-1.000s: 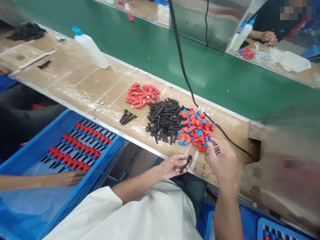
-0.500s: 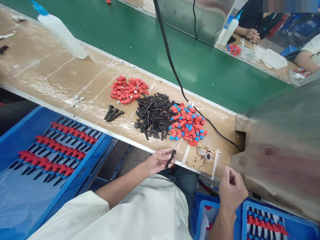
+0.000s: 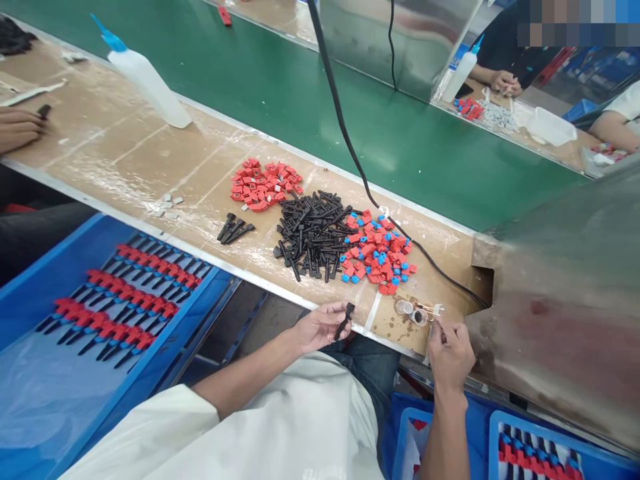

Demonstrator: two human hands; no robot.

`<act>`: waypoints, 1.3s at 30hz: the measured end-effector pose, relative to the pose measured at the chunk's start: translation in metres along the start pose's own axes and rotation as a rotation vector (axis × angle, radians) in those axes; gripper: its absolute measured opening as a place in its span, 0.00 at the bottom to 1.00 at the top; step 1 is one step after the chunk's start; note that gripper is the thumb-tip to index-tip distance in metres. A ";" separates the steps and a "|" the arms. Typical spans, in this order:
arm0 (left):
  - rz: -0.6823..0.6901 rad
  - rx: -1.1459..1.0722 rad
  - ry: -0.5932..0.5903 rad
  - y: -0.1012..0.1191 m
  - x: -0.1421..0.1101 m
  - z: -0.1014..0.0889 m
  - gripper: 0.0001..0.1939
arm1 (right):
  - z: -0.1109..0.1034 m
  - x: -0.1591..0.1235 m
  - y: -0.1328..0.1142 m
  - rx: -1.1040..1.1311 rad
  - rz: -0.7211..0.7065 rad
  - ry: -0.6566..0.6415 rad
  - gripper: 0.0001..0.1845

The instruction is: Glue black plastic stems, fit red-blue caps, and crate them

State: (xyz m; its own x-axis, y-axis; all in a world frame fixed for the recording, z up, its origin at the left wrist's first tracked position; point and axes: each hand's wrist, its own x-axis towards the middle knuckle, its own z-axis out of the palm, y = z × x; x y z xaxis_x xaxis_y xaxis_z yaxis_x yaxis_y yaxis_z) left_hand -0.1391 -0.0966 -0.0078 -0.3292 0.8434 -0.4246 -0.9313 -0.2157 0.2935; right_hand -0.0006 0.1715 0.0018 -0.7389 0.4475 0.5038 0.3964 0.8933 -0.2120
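left hand (image 3: 323, 327): fingers clamped on slim black plastic peg (image 3: 344, 323), tilted, near edge of brown tabletop (image 3: 434, 291) | right hand (image 3: 451, 352): fingertips at thin white-tipped sticks (image 3: 438, 310) beside small clear cups (image 3: 418, 316), cannot tell if gripping | red-and-blue plastic blocks (image 3: 383, 257): heaped beside black peg pile (image 3: 314, 230)

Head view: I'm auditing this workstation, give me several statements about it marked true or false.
1. The left hand holds a black plastic stick-shaped part. True.
2. The black plastic stick pile lies between the red block pile and the red-and-blue block pile. True.
3. The translucent bottle with a blue nozzle is right of those piles. False: it is left of them.
4. The right hand touches the red block pile. False: it is beside the small clear cups.
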 end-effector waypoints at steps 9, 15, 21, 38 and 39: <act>0.015 -0.018 0.002 -0.002 0.005 -0.003 0.21 | -0.005 0.001 0.002 -0.099 -0.079 -0.040 0.13; 0.008 -0.021 -0.014 -0.003 0.007 -0.003 0.21 | -0.025 0.001 -0.003 -0.092 -0.174 -0.102 0.14; 0.004 -0.007 -0.023 -0.006 0.011 -0.004 0.18 | -0.043 0.013 -0.008 -0.047 -0.376 -0.239 0.14; -0.004 -0.029 -0.125 -0.006 0.020 -0.007 0.20 | -0.043 0.073 -0.067 0.087 -0.334 -0.126 0.10; -0.007 -0.030 -0.128 -0.005 0.021 -0.006 0.19 | -0.033 0.080 -0.075 0.109 -0.334 -0.156 0.11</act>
State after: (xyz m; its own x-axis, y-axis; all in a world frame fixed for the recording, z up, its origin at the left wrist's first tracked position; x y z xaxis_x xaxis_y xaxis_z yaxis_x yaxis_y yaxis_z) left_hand -0.1422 -0.0808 -0.0234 -0.3018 0.9005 -0.3131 -0.9385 -0.2228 0.2639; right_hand -0.0716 0.1392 0.0861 -0.8951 0.1244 0.4282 0.0653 0.9865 -0.1500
